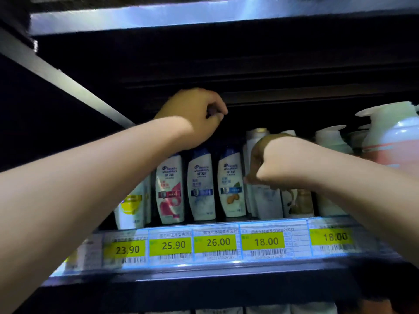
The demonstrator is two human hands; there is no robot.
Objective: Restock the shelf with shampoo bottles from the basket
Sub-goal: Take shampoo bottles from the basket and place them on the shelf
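Shampoo bottles (201,184) stand in a row on shelf (226,268), just below L hand (195,118): fingers curled, thumb to fingertips, can't tell if pinching anything. R hand (265,164) fingers wrap white bottle (269,200), upright beside the row; price tags (217,242) below.

Dark back wall (272,64) (barely lit) above yellow price labels (217,242).
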